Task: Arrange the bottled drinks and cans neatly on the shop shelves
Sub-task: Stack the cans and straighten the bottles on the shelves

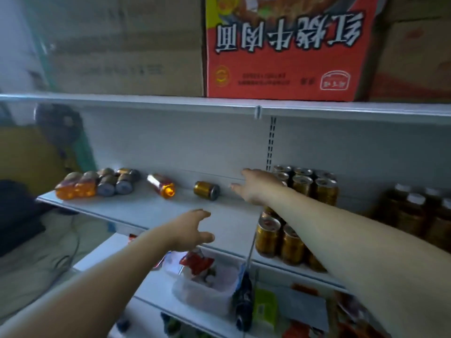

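Note:
A gold can lies on its side in the middle of the grey shelf. To its left an orange bottle lies tipped over. Further left, two orange bottles and several cans lie on their sides in a cluster. Upright gold cans stand in rows on the right part of the shelf. My right hand reaches over the shelf with fingers spread, just right of the lone can, holding nothing. My left hand hovers at the shelf's front edge with relaxed fingers, empty.
Brown bottles with white caps stand at the far right. A red carton and brown cardboard boxes sit on the shelf above. Below, a clear plastic tub with packets and other packaged goods fill the lower shelves.

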{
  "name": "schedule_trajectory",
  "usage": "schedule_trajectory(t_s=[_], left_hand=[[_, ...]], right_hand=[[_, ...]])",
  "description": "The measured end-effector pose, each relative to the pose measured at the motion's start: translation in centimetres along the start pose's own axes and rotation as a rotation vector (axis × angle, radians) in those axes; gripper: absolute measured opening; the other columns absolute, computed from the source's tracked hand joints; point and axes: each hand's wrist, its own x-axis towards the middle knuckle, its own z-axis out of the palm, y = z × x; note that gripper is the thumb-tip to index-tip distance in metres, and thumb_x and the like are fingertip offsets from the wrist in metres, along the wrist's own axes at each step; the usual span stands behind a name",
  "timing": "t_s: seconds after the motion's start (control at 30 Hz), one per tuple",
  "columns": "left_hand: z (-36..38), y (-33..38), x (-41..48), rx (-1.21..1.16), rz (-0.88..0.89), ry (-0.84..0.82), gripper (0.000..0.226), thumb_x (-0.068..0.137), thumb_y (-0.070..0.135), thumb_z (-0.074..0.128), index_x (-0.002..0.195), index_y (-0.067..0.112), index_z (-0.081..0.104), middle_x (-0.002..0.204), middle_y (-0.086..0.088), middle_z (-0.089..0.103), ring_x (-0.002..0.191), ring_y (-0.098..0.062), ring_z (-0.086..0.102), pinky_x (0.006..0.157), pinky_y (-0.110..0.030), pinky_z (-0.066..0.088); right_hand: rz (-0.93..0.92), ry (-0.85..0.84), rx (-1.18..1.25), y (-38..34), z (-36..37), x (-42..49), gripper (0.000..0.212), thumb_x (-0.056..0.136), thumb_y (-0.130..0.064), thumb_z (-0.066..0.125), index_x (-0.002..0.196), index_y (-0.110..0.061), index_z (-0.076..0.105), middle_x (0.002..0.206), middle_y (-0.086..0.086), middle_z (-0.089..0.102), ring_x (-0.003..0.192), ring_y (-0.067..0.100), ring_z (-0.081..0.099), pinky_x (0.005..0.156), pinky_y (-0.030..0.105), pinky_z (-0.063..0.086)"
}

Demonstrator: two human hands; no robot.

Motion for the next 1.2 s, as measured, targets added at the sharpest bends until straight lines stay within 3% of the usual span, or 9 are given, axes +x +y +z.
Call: schedule_trajectory(t_s=[0.3, 0.73, 0.8, 0.87, 0.93, 1.0, 1.07, 1.13, 1.2], left_hand=[[-2.0, -11.7, -0.3, -0.113, -0.170, 0.007, 0.072, 0.087, 0.043, 0.061, 0.147, 0.025, 0.028, 0.153, 0.002, 0.031, 0.135, -0.016, 0.038, 0.109, -0.027, 0.029], [-3.9, -24.2, 17.3, -0.374, -0.431, 0.026, 0.079, 0.088, 0.045, 0.060, 0.150, 0.017, 0.020, 0.154, -0.009, 0.027, 0.135, -0.027, 0.035, 0.108, -0.035, 0.033], [-4.3, -25.2, 20.3, -0.431, -0.484, 0.082, 0.081, 0.087, 0.046, 0.061, 0.148, 0.011, 0.021, 0.144, -0.013, 0.040, 0.121, -0.027, 0.046, 0.096, -0.033, 0.040], [-4.6, -25.9, 23.2, -0.589, -0.553, 0.151, 0.078, 0.085, 0.051, 0.060, 0.142, 0.008, 0.028, 0.111, -0.009, 0.055, 0.089, -0.020, 0.053, 0.077, -0.033, 0.047], [-4.6, -26.4, 25.9, -0.767, -0.636, 0.214, 0.078, 0.082, 0.059, 0.058, 0.137, 0.010, 0.032, 0.096, -0.005, 0.054, 0.076, -0.016, 0.051, 0.069, -0.031, 0.047], [-4.2, -26.8, 28.5, -0.870, -0.728, 0.289, 0.095, 0.070, 0.074, 0.054, 0.137, 0.011, 0.030, 0.112, -0.012, 0.057, 0.093, -0.024, 0.055, 0.080, -0.032, 0.047], [-3.3, -27.5, 31.1, -0.781, -0.792, 0.321, 0.109, 0.065, 0.080, 0.049, 0.145, 0.012, 0.019, 0.127, -0.018, 0.052, 0.117, -0.034, 0.046, 0.099, -0.040, 0.041], [-2.7, -27.8, 32.5, -0.679, -0.811, 0.316, 0.108, 0.072, 0.074, 0.052, 0.149, 0.013, 0.006, 0.131, -0.019, 0.048, 0.124, -0.036, 0.038, 0.103, -0.043, 0.038], [-2.5, -28.1, 32.5, -0.724, -0.792, 0.319, 0.103, 0.075, 0.065, 0.059, 0.148, 0.013, 0.009, 0.130, -0.021, 0.048, 0.123, -0.037, 0.039, 0.101, -0.044, 0.040]], right_hand=[[-0.080, -0.083, 0.012, -8.3, 7.0, 7.5, 0.052, 0.087, -0.062, 0.049, 0.122, -0.025, 0.052, 0.128, 0.009, 0.058, 0.114, 0.031, 0.054, 0.091, 0.036, 0.046], [0.020, -0.127, -0.101, -7.6, 16.8, 25.0, 0.078, 0.079, -0.058, 0.063, 0.141, -0.020, 0.033, 0.142, 0.009, 0.040, 0.129, 0.030, 0.040, 0.101, 0.038, 0.038], [0.054, -0.124, -0.147, -7.4, 18.3, 26.7, 0.082, 0.077, -0.063, 0.063, 0.141, -0.022, 0.031, 0.142, 0.009, 0.039, 0.129, 0.031, 0.039, 0.101, 0.039, 0.036], [0.115, -0.115, -0.185, -7.7, 19.8, 27.6, 0.086, 0.074, -0.069, 0.061, 0.140, -0.023, 0.032, 0.141, 0.009, 0.038, 0.128, 0.032, 0.037, 0.099, 0.041, 0.034], [0.183, -0.102, -0.138, -8.4, 20.8, 27.8, 0.087, 0.071, -0.070, 0.063, 0.138, -0.022, 0.034, 0.137, 0.010, 0.037, 0.124, 0.032, 0.038, 0.096, 0.041, 0.036], [0.201, -0.097, -0.076, -9.4, 21.5, 27.6, 0.083, 0.072, -0.065, 0.066, 0.136, -0.023, 0.033, 0.134, 0.009, 0.036, 0.122, 0.032, 0.039, 0.095, 0.040, 0.037], [0.164, -0.088, -0.100, -10.3, 22.1, 27.0, 0.076, 0.078, -0.057, 0.064, 0.138, -0.026, 0.028, 0.133, 0.010, 0.036, 0.121, 0.033, 0.039, 0.094, 0.041, 0.037], [0.136, -0.067, -0.116, -11.0, 22.6, 26.2, 0.070, 0.082, -0.051, 0.060, 0.138, -0.028, 0.025, 0.134, 0.010, 0.040, 0.120, 0.033, 0.042, 0.094, 0.042, 0.035], [0.138, -0.032, -0.102, -11.2, 22.9, 25.4, 0.070, 0.082, -0.050, 0.059, 0.139, -0.028, 0.025, 0.134, 0.008, 0.043, 0.120, 0.033, 0.044, 0.094, 0.042, 0.035]])
